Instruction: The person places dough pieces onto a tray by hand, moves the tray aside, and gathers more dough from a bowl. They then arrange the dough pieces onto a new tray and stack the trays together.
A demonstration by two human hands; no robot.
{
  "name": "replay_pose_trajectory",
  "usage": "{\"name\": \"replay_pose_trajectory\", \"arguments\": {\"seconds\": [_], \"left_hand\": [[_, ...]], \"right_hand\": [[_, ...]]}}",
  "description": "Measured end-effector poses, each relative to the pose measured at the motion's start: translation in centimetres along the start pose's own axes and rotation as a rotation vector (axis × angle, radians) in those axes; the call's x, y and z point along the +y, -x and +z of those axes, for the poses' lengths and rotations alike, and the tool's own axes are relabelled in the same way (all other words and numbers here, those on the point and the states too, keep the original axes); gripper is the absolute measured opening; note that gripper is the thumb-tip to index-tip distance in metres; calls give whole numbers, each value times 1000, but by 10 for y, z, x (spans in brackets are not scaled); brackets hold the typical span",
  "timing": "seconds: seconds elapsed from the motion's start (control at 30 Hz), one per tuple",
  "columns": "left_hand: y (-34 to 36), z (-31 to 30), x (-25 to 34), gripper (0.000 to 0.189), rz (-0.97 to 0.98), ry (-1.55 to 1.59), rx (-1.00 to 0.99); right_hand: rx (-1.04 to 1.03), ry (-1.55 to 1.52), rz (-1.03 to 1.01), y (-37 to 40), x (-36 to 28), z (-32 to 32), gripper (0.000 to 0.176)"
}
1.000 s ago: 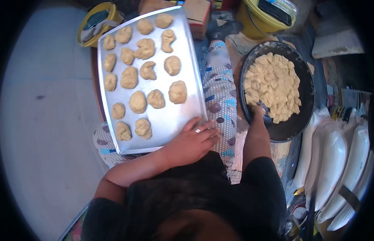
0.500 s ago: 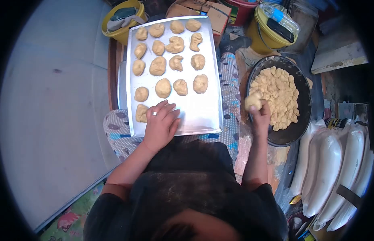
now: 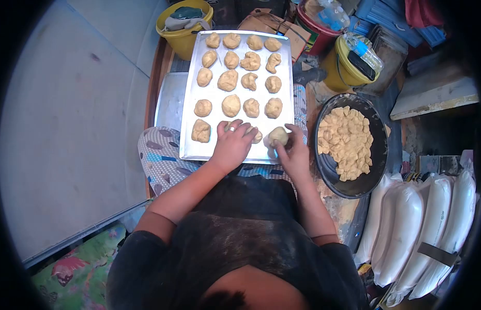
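Observation:
On my lap rests a metal baking tray [image 3: 191, 150] with rows of rough, tan dough pieces [image 3: 231, 105]. My left hand [image 3: 233, 146], with a ring on one finger, curls over dough [image 3: 257, 136] in the front row, covering most of it. At the tray's front right corner, my right hand [image 3: 294, 152] grips a dough ball [image 3: 278, 136] between thumb and fingers. Whether that ball touches the tray is not clear. Beside the front left corner of the rows sits a squarish dough piece [image 3: 201, 131], apart from both hands.
A black basin [image 3: 328, 175] of small dough chunks stands on my right. Beyond it lie white filled plastic bags [image 3: 406, 222]. Yellow buckets [image 3: 184, 40] and a cardboard box [image 3: 281, 31] are behind the tray. A pale panel [image 3: 80, 129] stands on the left.
My right hand has brought its dough from the basin's edge to the tray. My left hand has shifted right, off the squarish piece and onto other dough. The view has shifted slightly.

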State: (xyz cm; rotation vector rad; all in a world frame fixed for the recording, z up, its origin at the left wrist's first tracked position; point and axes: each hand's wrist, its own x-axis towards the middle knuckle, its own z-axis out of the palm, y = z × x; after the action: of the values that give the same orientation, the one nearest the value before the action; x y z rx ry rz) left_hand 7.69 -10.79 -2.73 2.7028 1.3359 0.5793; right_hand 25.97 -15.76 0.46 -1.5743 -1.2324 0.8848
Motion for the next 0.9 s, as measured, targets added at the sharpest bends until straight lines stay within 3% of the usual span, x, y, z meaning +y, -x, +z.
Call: {"name": "replay_pose_trajectory", "arguments": {"seconds": [0.03,0.1,0.17,0.23,0.3,0.37,0.43,0.5,0.57,0.63,0.67,0.7,0.77,0.83,0.9], "left_hand": [[-2,-1,2,31,3,-2,-1],[-8,-4,5,30,4,-6,8],[-10,-5,8,29,-16,-18,-28],[-10,1,3,26,-28,4,-31],[-10,4,-2,25,33,39,-147],[-6,8,-4,26,64,31,-133],[-5,1,-4,26,102,17,-117],[-4,-10,-3,31,98,87,-184],[1,-15,-6,35,80,148,-98],[9,-24,-12,31,-55,152,41],[13,-23,-19,31,-110,180,80],[16,-24,-25,31,-110,181,79],[20,-26,-35,34,-151,156,-95],[22,-30,-39,34,-101,100,-62],[21,-36,-38,31,-118,109,140]], "right_hand": [[-1,4,-4,0,11,2,29],[-32,639,-384,-6,31,10,32],[-34,654,-346,-5,28,11,32],[-16,291,-299,-7,37,14,29],[15,267,-304,-11,43,15,29],[47,245,-305,-14,49,14,28],[-77,562,-463,-19,49,15,27],[-76,533,-460,-19,36,13,26],[-79,507,-458,-22,20,12,26],[-2,416,-459,-24,12,11,27],[-59,429,-474,-27,16,11,29],[-60,429,-472,-26,14,15,29],[-205,712,-524,-23,6,29,33],[-257,782,-539,-21,16,43,38],[-236,865,-505,-22,17,49,44]]}}
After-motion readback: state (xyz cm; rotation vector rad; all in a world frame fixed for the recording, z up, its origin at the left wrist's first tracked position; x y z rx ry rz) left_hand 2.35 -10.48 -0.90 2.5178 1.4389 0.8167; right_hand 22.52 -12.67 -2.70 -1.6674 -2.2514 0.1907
